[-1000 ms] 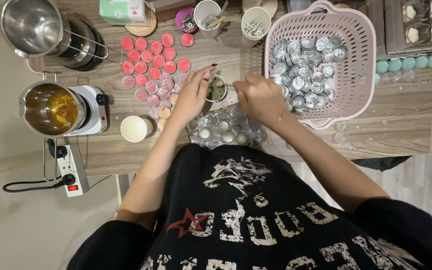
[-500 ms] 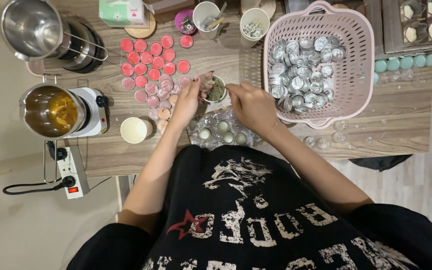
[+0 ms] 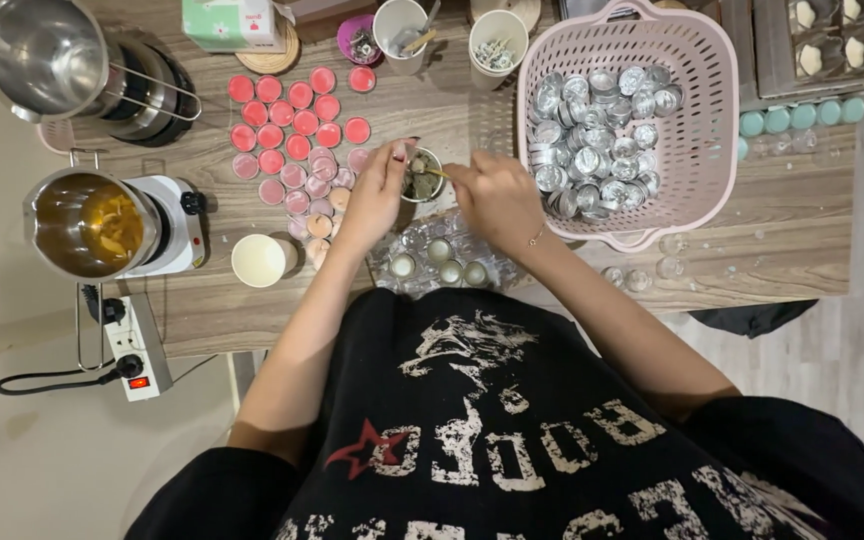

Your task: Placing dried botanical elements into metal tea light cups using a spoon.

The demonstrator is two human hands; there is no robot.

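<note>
Wood-grain table [image 3: 752, 240]; hands [image 3: 377, 195] hold small round cup [image 3: 422, 175].

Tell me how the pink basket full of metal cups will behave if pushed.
The pink basket would probably slide rather than tip: it looks wide and low on the wooden table. Its perforated plastic walls may flex. The loose metal cups would likely shift and rattle.

A wooden table [image 3: 452, 100] seen from above. On its left edge, a steel pot [image 3: 87, 222] of amber liquid sits on a white hot plate [image 3: 177, 225], with a second, empty steel pot [image 3: 47, 55] behind it. A white power strip [image 3: 137, 350] lies below. Rows of pink and red filled tealight cups [image 3: 297, 125] cover the middle. A pink plastic basket [image 3: 692, 120] of empty metal cups [image 3: 597, 135] stands to the right, near two paper cups [image 3: 497, 40]
</note>
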